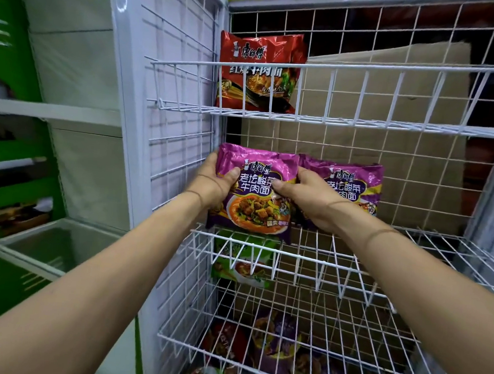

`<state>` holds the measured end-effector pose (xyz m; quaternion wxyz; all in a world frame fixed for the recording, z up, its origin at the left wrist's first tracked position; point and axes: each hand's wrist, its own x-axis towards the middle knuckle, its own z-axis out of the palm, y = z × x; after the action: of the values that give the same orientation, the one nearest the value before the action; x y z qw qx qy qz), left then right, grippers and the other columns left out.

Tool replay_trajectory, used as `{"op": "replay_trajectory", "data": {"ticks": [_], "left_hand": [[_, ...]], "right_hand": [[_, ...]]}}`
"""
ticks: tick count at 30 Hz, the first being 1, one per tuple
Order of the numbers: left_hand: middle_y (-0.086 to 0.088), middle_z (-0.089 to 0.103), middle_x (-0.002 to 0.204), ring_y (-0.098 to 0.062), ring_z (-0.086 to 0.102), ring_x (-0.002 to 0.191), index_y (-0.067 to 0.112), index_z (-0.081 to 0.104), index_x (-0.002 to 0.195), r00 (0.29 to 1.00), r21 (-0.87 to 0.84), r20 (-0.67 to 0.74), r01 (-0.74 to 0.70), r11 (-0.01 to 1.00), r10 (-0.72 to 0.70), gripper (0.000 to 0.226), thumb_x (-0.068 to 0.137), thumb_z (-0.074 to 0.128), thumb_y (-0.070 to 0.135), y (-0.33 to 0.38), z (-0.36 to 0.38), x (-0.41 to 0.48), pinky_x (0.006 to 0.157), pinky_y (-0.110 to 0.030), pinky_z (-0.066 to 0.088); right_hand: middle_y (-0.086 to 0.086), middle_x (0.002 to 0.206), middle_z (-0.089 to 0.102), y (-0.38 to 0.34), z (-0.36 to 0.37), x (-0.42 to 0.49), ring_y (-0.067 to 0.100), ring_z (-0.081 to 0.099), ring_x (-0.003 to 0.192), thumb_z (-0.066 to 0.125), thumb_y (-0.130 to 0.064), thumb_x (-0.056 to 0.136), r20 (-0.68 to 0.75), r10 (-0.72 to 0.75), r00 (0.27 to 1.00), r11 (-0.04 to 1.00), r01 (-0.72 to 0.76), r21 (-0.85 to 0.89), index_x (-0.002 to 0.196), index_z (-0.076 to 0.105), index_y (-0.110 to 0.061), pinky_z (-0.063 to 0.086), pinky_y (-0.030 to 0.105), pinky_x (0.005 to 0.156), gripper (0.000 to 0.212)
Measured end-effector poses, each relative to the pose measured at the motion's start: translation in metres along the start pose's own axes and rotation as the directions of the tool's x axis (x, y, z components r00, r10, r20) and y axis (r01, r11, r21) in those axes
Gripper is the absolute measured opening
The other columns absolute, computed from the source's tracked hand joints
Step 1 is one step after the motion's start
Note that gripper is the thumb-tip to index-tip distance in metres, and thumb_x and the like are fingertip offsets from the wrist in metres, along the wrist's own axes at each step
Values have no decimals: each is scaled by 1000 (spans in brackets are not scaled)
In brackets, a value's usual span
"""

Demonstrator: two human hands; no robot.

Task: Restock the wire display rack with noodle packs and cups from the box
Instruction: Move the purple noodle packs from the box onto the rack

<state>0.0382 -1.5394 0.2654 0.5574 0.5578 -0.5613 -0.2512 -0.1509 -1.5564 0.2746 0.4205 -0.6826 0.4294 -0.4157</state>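
In the head view, a purple noodle pack [254, 193] is held upright between both hands at the middle shelf of the wire display rack [334, 67]. The left hand [211, 181] is curled round the pack's left edge, with the thumb laid on the front. The right hand [305, 202] pinches the right edge, thumb in front and fingers hidden behind. Just beyond the right hand, touching or nearly touching it, a second purple pack [353, 184] stands on the same shelf. Above the hands a red noodle pack [260, 72] is seen on the top shelf. Below them lies a green pack [244, 259], and lower still are noodle cups [274, 341] in the bottom basket.

The held pack's lower edge appears to sit over the shelf's front rail. If it is released there, it could be tipped forward off the shelf. The neighbouring pack could also be knocked over as the right hand's fingers are drawn out from between the two.
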Motion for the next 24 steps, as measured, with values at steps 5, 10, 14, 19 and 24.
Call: {"op": "replay_trajectory", "data": {"ticks": [5,10,14,19,24], "left_hand": [[-7,66,115,-29,63,111,16,53,132,999,70,-13,36,997,-35,32,100,60,19,-7,-7,7,102,-46,51],[-9,67,121,-31,63,114,21,50,134,991,13,40,124,992,-124,33,102,58,24,-16,-4,8,102,-52,51],[-8,64,125,-30,60,116,20,46,138,989,76,9,148,986,-149,40,102,57,32,-15,-3,8,105,-50,48],[-11,57,136,-37,55,126,25,41,140,981,224,-108,180,958,-159,98,57,58,75,-37,-5,20,106,-52,48],[-9,53,137,-34,54,126,22,41,140,982,185,-104,178,966,-161,65,85,68,45,-9,-4,-6,109,-44,45]], "right_hand": [[10,109,73,3,13,10,25,69,102,66,-25,97,-12,-2,1000,995,0,-96,119,58,-10,55,45,96,28],[9,110,72,8,15,18,28,67,107,68,-35,93,26,44,999,980,-38,-196,125,53,-14,51,50,102,41],[8,114,70,4,15,12,26,65,110,66,-34,96,16,57,998,979,-52,-199,128,53,-13,50,47,104,40],[11,127,62,15,13,14,32,63,113,70,-73,58,-53,-2,999,962,-12,-274,116,61,-27,50,50,104,75],[11,132,56,4,13,-5,32,61,113,73,-60,77,-62,-6,998,956,-13,-292,123,61,-22,50,49,104,61]]}}
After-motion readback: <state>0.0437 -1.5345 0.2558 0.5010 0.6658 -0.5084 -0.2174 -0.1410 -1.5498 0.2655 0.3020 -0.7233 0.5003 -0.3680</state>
